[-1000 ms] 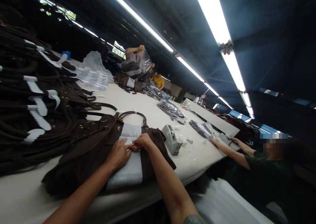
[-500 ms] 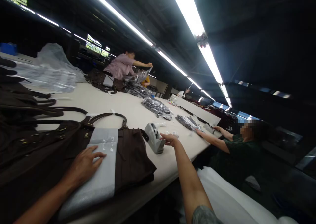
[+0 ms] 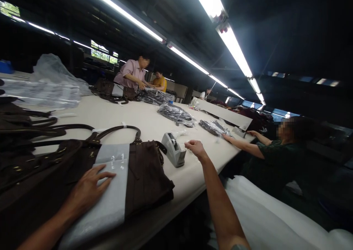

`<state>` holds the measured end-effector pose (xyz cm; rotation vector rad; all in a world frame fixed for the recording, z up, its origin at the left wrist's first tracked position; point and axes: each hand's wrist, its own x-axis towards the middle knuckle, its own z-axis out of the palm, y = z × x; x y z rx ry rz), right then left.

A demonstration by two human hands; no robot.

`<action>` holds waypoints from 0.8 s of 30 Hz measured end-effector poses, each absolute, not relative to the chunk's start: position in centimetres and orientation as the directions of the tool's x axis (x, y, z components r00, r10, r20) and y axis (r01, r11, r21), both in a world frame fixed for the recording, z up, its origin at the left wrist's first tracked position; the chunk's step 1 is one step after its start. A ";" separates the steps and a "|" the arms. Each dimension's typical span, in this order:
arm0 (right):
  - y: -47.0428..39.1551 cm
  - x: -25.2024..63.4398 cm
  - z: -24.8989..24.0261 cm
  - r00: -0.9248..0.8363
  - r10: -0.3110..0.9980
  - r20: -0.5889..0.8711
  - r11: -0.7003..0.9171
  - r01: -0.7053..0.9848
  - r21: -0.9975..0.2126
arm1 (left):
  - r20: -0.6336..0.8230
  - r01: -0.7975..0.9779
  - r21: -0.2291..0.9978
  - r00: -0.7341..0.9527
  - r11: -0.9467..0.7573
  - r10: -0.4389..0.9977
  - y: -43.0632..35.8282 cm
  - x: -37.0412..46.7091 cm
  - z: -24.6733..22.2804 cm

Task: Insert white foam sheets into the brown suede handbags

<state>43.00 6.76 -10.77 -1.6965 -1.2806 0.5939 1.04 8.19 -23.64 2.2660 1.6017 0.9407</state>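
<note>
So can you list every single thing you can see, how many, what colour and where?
Brown handbag: one, dark brown, on the table in front
Wrap: one, whitish, across that handbag
Tape dispenser: one, grey, right of the handbag
Plastic-covered bundles: at least three, dark, farther along the table
Other handbags: several, dark brown, left and farther back
Plastic stack: one, whitish, far left
Table: one, off-white, underneath
White sheeting: count unclear, lower right
Lights: several, white, overhead
Other people: at least four, pink, yellow, dark green, whitish tops, around the table and beyond
Left hand: one, bare, on the wrap
Right hand: one, bare, beside the dispenser
</note>
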 end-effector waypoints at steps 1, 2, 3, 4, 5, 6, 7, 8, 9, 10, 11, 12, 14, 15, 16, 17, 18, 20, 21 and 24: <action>6.2 43.1 -11.2 0.357 0.922 0.152 -0.063 0.524 -0.849 | 0.380 0.771 0.507 0.202 -0.386 0.903 8.2 1.0 -23.7; 5.7 43.2 -11.8 0.368 0.916 0.161 -0.076 0.551 -0.831 | 0.382 0.772 0.505 0.201 -0.387 0.902 8.3 1.0 -23.8; 5.2 43.1 -12.5 0.380 0.910 0.166 -0.092 0.575 -0.813 | 0.380 0.771 0.504 0.207 -0.390 0.901 8.3 1.0 -23.8; 4.8 43.0 -13.3 0.394 0.903 0.171 -0.109 0.597 -0.795 | 0.375 0.770 0.503 0.213 -0.392 0.902 8.4 1.0 -23.9; 4.5 42.8 -14.1 0.408 0.896 0.178 -0.126 0.615 -0.778 | 0.368 0.769 0.505 0.219 -0.392 0.904 8.4 1.0 -23.8; 4.2 42.6 -15.0 0.423 0.887 0.186 -0.141 0.631 -0.763 | 0.360 0.768 0.507 0.224 -0.391 0.906 8.4 1.0 -23.7; 3.9 42.4 -15.8 0.440 0.877 0.196 -0.156 0.645 -0.748 | 0.355 0.767 0.511 0.223 -0.388 0.908 8.3 1.0 -23.6; 3.5 42.3 -16.5 0.460 0.864 0.206 -0.174 0.656 -0.734 | 0.349 0.767 0.515 0.219 -0.382 0.911 8.2 1.1 -23.4; 3.1 42.1 -17.2 0.482 0.849 0.216 -0.194 0.665 -0.721 | 0.344 0.767 0.522 0.211 -0.373 0.915 8.0 1.1 -23.1; 2.6 42.1 -17.7 0.503 0.834 0.225 -0.215 0.672 -0.708 | 0.338 0.765 0.530 0.204 -0.365 0.919 7.8 1.2 -22.8; 2.1 42.0 -18.1 0.522 0.821 0.233 -0.234 0.678 -0.697 | 0.333 0.763 0.539 0.197 -0.357 0.922 7.5 1.3 -22.6; 1.6 41.8 -18.2 0.536 0.809 0.240 -0.251 0.686 -0.683 | 0.327 0.761 0.547 0.189 -0.349 0.926 7.2 1.5 -22.3; 0.9 41.0 -17.7 0.540 0.794 0.278 -0.219 0.681 -0.698 | 0.314 0.760 0.559 0.177 -0.333 0.933 6.6 1.7 -21.9; 0.8 40.2 -17.0 0.530 0.795 0.295 -0.160 0.652 -0.741 | 0.308 0.760 0.563 0.171 -0.324 0.936 6.4 1.9 -21.7; 0.9 38.9 -16.2 0.511 0.806 0.299 -0.080 0.595 -0.800 | 0.301 0.761 0.567 0.164 -0.315 0.939 6.3 2.0 -21.6; 1.1 37.1 -15.2 0.478 0.829 0.289 0.007 0.508 -0.861 | 0.293 0.762 0.572 0.157 -0.304 0.943 6.2 2.1 -21.5; 1.5 34.8 -14.3 0.429 0.864 0.264 0.081 0.399 -0.913 | 0.284 0.761 0.578 0.150 -0.294 0.947 6.1 2.1 -21.4; 2.7 29.3 -12.9 0.274 0.943 0.189 0.127 0.228 -0.965 | 0.267 0.758 0.591 0.139 -0.276 0.954 6.0 2.2 -21.4; 3.5 26.3 -12.5 0.197 0.968 0.157 0.121 0.181 -0.976 | 0.260 0.754 0.598 0.139 -0.272 0.956 5.9 2.2 -21.3; 6.7 18.4 -13.0 0.118 0.993 -0.021 -0.035 0.125 -0.992 | 0.256 0.734 0.619 0.150 -0.281 0.955 5.5 2.2 -21.2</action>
